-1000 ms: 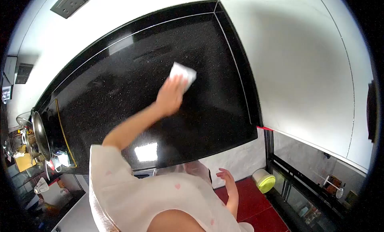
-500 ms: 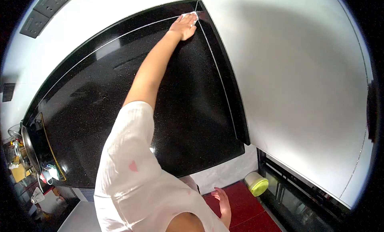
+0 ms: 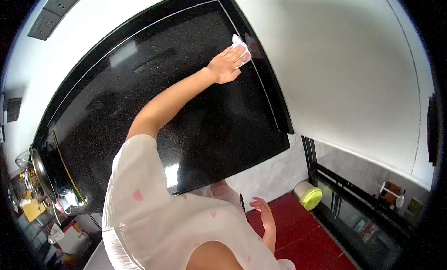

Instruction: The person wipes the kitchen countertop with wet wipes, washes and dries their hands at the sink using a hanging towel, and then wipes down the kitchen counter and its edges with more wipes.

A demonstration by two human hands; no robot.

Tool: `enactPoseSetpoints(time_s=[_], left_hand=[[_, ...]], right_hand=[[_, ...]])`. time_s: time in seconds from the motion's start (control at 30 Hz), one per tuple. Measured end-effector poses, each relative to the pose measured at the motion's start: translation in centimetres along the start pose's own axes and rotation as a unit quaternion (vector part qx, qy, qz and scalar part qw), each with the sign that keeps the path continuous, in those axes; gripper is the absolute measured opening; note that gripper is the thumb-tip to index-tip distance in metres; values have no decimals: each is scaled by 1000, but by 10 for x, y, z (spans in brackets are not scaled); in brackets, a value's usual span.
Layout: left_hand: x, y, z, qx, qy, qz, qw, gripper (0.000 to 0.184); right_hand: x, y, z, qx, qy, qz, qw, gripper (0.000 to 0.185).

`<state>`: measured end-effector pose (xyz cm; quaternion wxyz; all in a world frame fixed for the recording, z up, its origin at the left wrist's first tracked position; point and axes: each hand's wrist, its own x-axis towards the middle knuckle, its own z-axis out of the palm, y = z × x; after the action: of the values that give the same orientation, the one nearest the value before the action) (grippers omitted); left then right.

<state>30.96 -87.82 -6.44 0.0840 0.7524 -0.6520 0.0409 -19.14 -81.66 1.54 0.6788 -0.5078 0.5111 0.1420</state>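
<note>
My left hand [image 3: 228, 65] reaches over the black countertop [image 3: 195, 130], palm down with the fingers stretched out. Under those fingers is a crumpled white tissue [image 3: 241, 50], pressed against the counter by its right-hand raised border [image 3: 260, 60]. Part of the tissue shows beyond the fingertips; the rest is covered by the hand. Lower right, my right hand [image 3: 261, 208] hangs beside my body above the red floor. It holds nothing visible, its fingers slightly bent and apart.
At the left end of the counter is a pan [image 3: 43, 174] by a stove edge, with cluttered items beyond. Wall sockets [image 3: 44, 24] are at upper left. A white bin with a yellow-green lid [image 3: 310, 199] stands on the red floor [image 3: 298, 232], near a black-framed glass unit [image 3: 344, 209].
My left hand has slid the tissue from the counter's far corner back toward me along the right border, with the elbow bending more. My right hand still hangs low.
</note>
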Motion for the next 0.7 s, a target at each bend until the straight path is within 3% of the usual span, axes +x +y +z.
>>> enactPoseSetpoints(time_s=[0.23, 0.33, 0.5, 0.7], left_hand=[[-9, 48, 3, -38, 62, 15, 997, 57], [-19, 76, -1, -59, 42, 44, 996, 57], [-41, 126, -6, -121, -39, 175, 976, 57], [-48, 168, -15, -158, -43, 276, 947, 56]], right_hand=[[-18, 27, 12, 25, 16, 28, 999, 33], [-27, 35, 20, 40, 26, 35, 998, 32], [-36, 44, 36, 88, 30, 11, 996, 33], [-42, 87, 50, 169, 51, -17, 984, 34]])
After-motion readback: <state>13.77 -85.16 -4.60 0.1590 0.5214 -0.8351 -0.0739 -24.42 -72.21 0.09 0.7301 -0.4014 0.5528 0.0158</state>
